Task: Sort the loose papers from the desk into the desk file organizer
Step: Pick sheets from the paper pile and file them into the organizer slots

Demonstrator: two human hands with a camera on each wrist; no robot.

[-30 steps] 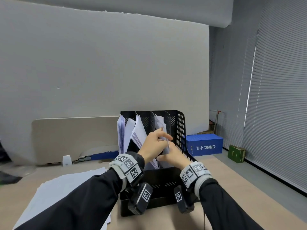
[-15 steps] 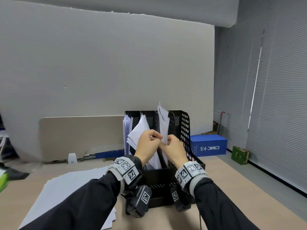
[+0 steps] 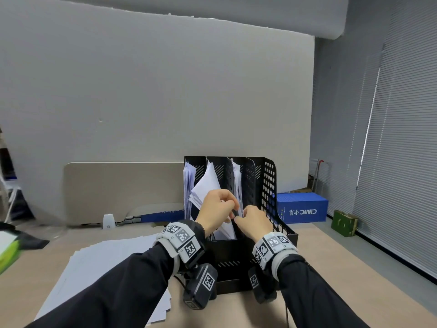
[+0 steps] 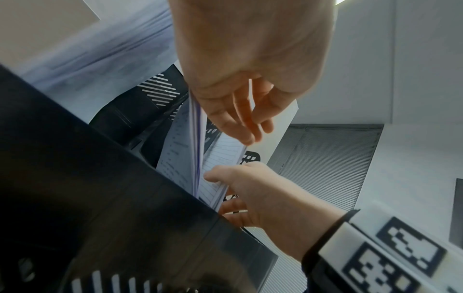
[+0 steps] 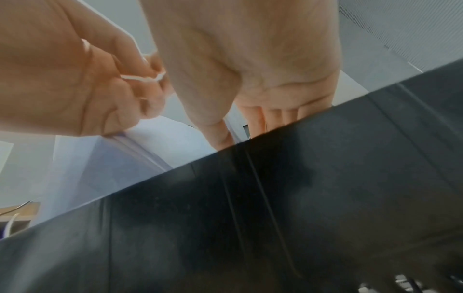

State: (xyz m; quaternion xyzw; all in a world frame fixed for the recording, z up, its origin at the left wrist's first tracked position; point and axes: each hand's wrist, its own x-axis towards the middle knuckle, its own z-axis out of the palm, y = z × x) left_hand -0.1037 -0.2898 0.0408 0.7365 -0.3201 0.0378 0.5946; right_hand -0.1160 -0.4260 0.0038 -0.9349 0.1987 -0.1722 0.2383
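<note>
My left hand and right hand are pinching papers now pushed lower into the black file organizer, mid-frame; more sheets are waiting at lower left.

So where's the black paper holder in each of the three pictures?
Head: the black file organizer stands mid-picture, behind both hands.
Left wrist: its dark front wall fills the lower left.
Right wrist: its front wall fills the lower right.
Shared landmark: the white papers standing inside it.
</note>
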